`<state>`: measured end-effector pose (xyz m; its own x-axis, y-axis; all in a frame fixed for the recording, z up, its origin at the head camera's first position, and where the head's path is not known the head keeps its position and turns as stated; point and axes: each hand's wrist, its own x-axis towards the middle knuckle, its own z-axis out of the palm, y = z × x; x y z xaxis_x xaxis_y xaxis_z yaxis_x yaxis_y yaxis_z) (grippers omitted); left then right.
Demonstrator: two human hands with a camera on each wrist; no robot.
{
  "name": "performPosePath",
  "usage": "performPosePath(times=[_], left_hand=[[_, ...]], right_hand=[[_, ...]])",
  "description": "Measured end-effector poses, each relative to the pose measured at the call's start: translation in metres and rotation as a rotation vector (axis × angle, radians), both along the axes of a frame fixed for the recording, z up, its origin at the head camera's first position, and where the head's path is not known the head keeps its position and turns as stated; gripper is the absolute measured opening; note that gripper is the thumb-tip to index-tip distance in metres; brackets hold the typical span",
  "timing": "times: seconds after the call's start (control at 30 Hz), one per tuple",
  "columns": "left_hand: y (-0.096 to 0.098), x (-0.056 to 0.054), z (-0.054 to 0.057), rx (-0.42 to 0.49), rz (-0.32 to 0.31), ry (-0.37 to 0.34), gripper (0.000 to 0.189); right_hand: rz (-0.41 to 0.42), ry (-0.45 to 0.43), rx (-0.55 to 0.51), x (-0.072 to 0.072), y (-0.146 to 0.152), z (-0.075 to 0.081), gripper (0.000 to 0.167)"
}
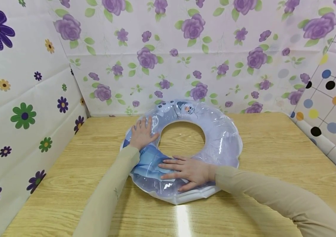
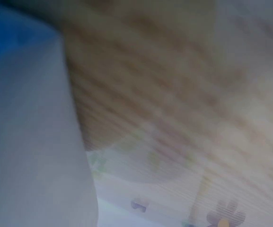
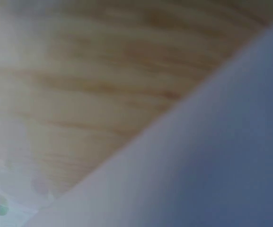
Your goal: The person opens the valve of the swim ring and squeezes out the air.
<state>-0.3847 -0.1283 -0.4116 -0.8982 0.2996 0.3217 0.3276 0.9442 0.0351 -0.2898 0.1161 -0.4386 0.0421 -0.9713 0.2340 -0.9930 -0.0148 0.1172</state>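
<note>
Ring (image 1: 221,141), clear and pale violet, is lying flat on the wood counter (image 1: 274,148), about mid-width, its far side reaching toward the back cloth (image 1: 168,39); from here I'm not telling whether the 2 are touching. Counter is showing through the hole. A snowman print (image 1: 189,109) is decorating the far side, a blue print (image 1: 148,158) the near left. Near rim is creasing along its seam.

Person is working with 2 bare hands, both resting on the ring. Left grip (image 1: 142,135) is lying on its left side, fingers spreading apart and pointing away, thumb stretching toward the hole. Right grip (image 1: 193,171) is lying across the near side, fingers straight and apart, pointing left over the blue print's edge. Neither is clamping on anything.

Left sleeve (image 1: 105,194), beige, is bearing a small dark mark; right sleeve (image 1: 268,187), also beige, is crossing the counter from the near right.

Roses are covering the back cloth, daisies the left cloth (image 1: 37,131), dots and lines the right cloth (image 1: 334,85). Glare is streaking the counter before the ring. Both wrist views are blurring: pale surfaces are looming beside wood grain.
</note>
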Motion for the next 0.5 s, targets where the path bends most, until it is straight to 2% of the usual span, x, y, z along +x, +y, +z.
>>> performPosePath(times=[0.33,0.5], left_hand=[[0.0012,0.0012,0.0004,0.004,0.000,-0.016,0.085],[0.0015,0.0014,0.0015,0.001,0.002,-0.021,0.086]], right_hand=[[-0.015,-0.016,0.023,0.0002,-0.0013,-0.0005,0.067],[-0.024,0.003,0.027,-0.0005,-0.0014,-0.0001,0.068]])
